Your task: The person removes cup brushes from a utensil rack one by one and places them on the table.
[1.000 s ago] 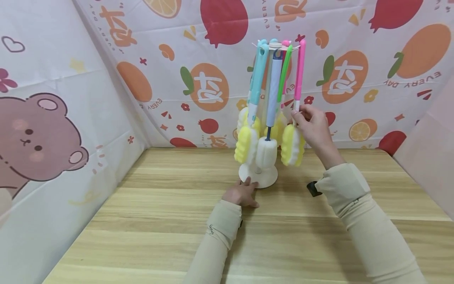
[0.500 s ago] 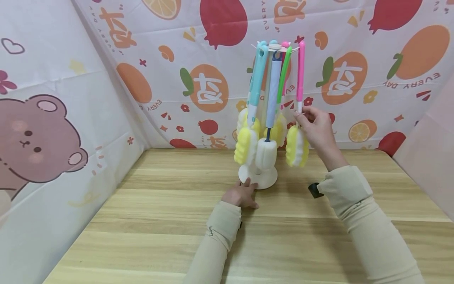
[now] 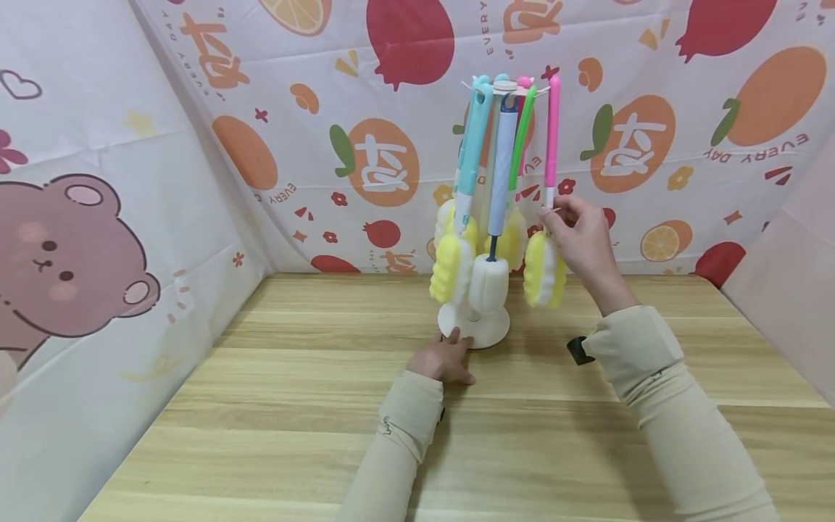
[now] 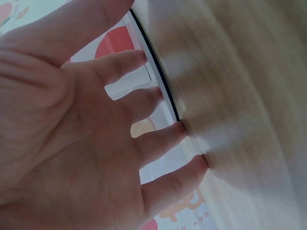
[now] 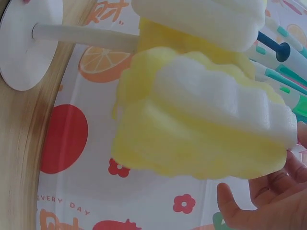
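A white stand [image 3: 489, 336] with a round base is hung with several bottle brushes. At its right side hangs a pink-handled sponge brush [image 3: 552, 138], its yellow and white head pointing down. My right hand [image 3: 583, 233] pinches the white neck of this brush between thumb and fingers. Seen from the right wrist, the sponge head [image 5: 201, 120] fills the middle, with the fingers at its neck end. My left hand [image 3: 441, 357] lies low at the front left of the base, fingers touching it. In the left wrist view that hand [image 4: 86, 129] has spread, nearly straight fingers.
Beside the pink-handled brush hang a green-handled brush [image 3: 522, 138], a pale blue one [image 3: 502, 170] with a white head, and a turquoise one [image 3: 476, 141]. The stand is on a wooden table [image 3: 280, 435], near a fruit-printed cloth [image 3: 306, 217] behind.
My right hand and the lower end of the pink-handled brush have shifted slightly right, then stayed nearly still. The sponge head has turned a little. My left hand has kept its place.
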`<move>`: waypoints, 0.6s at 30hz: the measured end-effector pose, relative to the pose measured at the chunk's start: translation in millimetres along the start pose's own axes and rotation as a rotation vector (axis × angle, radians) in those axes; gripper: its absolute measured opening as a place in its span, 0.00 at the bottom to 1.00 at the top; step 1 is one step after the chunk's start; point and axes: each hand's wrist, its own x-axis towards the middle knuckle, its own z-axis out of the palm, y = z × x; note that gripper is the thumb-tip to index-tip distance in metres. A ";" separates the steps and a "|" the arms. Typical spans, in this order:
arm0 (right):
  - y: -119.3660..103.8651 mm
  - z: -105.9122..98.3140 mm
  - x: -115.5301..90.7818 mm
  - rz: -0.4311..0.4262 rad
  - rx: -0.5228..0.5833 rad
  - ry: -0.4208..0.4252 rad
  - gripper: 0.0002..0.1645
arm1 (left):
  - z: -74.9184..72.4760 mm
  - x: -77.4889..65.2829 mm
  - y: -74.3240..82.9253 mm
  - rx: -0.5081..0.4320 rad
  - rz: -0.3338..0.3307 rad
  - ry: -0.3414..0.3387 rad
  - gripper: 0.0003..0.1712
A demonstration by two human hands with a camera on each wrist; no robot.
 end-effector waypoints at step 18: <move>11.0 -16.1 -0.2 0.047 -0.041 0.042 0.19 | -1.2 -1.7 0.7 -0.019 -0.013 -0.020 0.41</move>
